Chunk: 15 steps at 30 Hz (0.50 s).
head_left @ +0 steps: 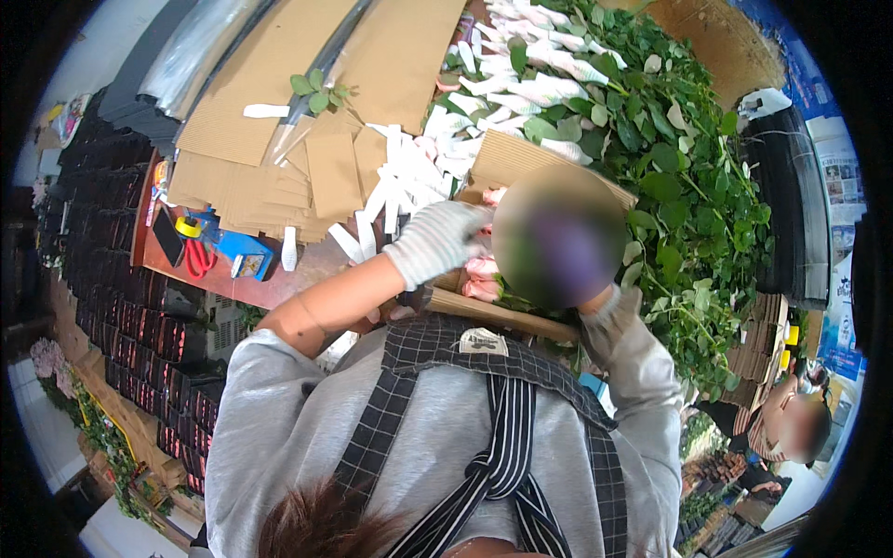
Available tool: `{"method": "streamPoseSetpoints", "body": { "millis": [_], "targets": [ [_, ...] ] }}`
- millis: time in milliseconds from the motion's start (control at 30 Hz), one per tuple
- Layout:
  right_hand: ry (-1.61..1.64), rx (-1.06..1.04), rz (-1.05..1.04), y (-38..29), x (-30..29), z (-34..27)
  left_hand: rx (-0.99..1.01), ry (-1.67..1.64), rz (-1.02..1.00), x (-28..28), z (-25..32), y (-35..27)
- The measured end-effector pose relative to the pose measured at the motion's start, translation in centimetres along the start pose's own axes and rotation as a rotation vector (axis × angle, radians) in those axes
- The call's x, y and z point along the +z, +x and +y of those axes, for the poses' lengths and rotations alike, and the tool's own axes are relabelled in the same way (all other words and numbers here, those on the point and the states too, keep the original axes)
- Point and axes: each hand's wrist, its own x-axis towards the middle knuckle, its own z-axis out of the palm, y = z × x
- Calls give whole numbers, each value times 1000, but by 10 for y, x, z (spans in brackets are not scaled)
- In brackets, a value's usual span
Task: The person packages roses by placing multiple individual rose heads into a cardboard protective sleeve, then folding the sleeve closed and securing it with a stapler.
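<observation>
Pink roses [483, 279] lie side by side in an open corrugated cardboard wrap [502, 314] right before my chest. My left hand [436, 240], in a white knitted glove, reaches over the rose heads from the left; its fingertips are blurred, and whether they grip a rose cannot be told. A round blur covers most of my right hand [572, 258], which shows a purple patch at the right part of the cardboard, over the stems. What it holds is hidden. White paper sleeves [401, 174] are scattered just beyond my left hand.
Cardboard sheets [335, 174] are stacked at the upper left. Red scissors [200, 258], yellow tape [188, 226] and a blue tape dispenser [244, 254] sit near the table edge. Many leafy stems with white-wrapped heads [551, 91] fill the right. Another person [774, 418] is at far right.
</observation>
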Motion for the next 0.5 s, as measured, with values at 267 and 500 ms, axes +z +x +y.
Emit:
{"method": "streamPoseSetpoints", "body": {
  "millis": [267,500],
  "targets": [
    [745,441,341,-43,-87,-46,-1004,796,216,-38,-121,-47],
    [850,297,323,-77,-94,-39,-609,324,833,-98,-143,-85]
  ]
}}
